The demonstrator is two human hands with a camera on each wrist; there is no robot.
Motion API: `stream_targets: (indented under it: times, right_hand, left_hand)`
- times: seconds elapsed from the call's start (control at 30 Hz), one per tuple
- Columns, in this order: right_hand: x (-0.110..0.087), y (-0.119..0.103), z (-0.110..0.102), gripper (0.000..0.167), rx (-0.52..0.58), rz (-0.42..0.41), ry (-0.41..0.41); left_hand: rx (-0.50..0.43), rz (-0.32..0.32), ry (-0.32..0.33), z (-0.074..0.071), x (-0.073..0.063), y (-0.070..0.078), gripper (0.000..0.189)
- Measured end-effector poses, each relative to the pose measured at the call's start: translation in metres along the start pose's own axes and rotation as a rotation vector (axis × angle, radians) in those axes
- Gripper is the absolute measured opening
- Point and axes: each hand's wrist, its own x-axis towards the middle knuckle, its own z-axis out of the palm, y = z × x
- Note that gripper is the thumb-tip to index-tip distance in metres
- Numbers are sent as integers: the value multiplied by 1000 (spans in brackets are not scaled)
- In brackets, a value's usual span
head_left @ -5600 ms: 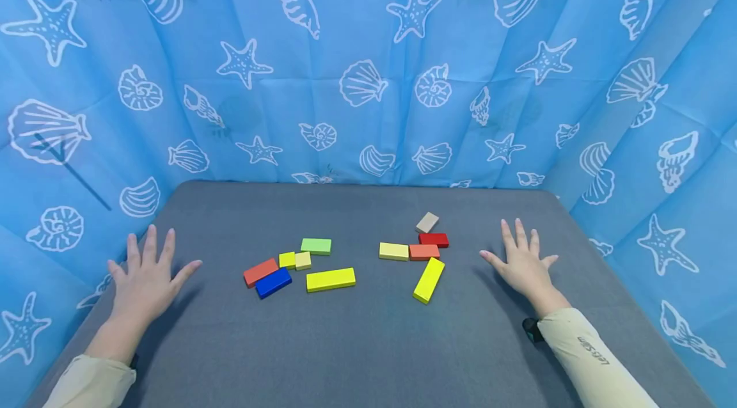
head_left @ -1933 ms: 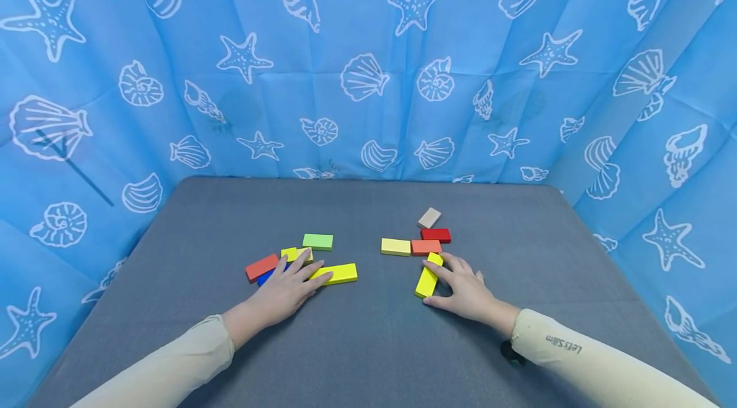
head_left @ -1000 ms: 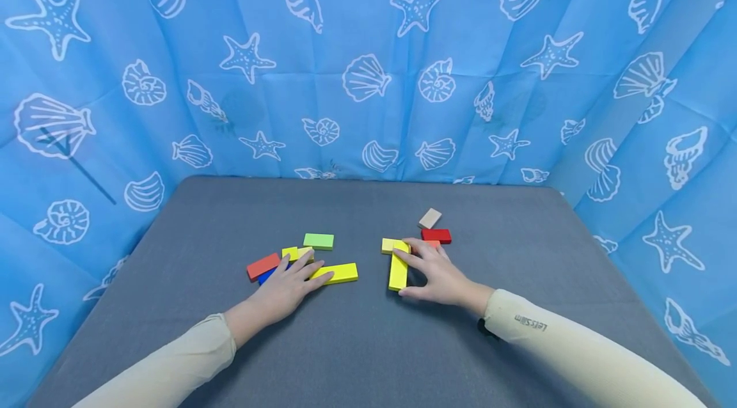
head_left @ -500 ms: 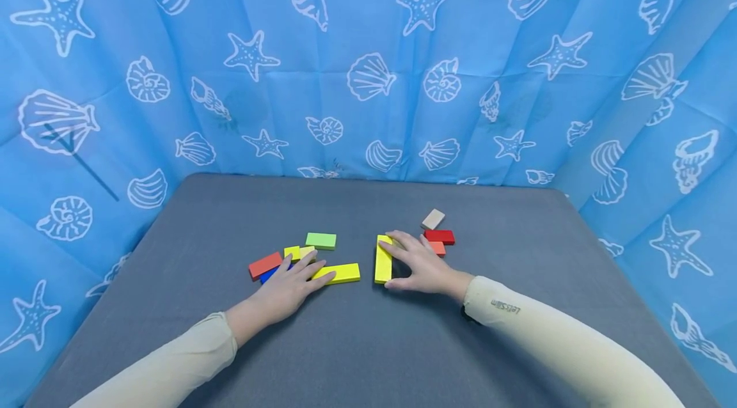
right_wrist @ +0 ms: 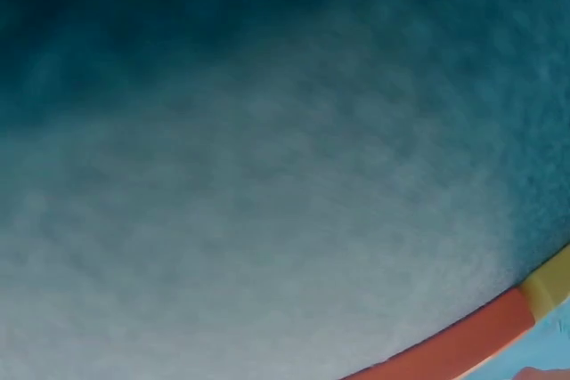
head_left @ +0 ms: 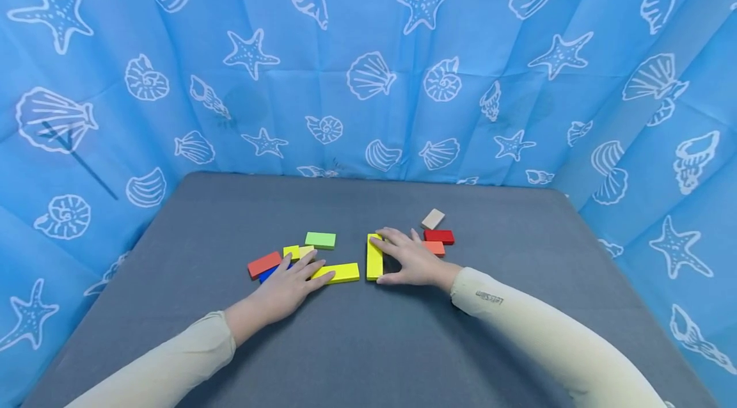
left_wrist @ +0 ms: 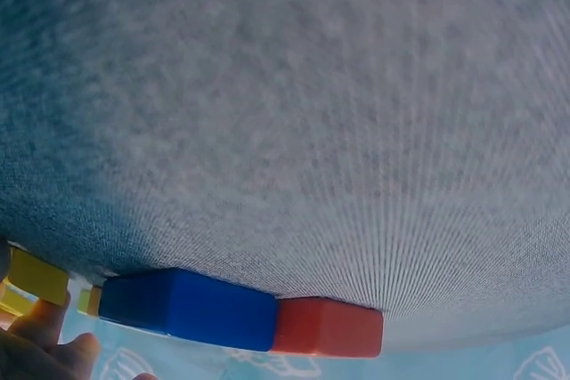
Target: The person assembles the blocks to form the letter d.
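My right hand [head_left: 416, 262] holds a long yellow block [head_left: 374, 258] by its far and near ends, with the thumb at the near end. This block stands lengthwise to the view, just right of a second long yellow block [head_left: 341, 273], with a narrow gap between them. My left hand [head_left: 282, 293] has its thumb and fingers about the left end of that second block. Under and beyond the left fingers lie a blue block [left_wrist: 223, 307], a small yellow block [head_left: 290, 252] and a small pale yellow block [head_left: 308, 251]. The right wrist view misses the right hand's grip.
An orange-red block [head_left: 264, 265] lies left of the left hand, a green block [head_left: 320, 240] beyond it. Past the right hand are an orange block [head_left: 434, 248], a dark red block [head_left: 439, 237] and a beige block [head_left: 433, 219]. A blue curtain [head_left: 368, 120] surrounds the grey table [head_left: 368, 357].
Both hands came in from the table's sides to the yellow blocks. My right hand then brought its yellow block leftward, past the orange block, to beside the other. The left hand has lately stayed put.
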Motion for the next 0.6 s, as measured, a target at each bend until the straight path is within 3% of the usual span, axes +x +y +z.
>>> stream_targets:
  times: [0.6]
  right_hand:
    - [5, 1, 3, 83, -35, 0, -84]
  left_hand:
    - [4, 33, 12, -3, -1, 1, 51]
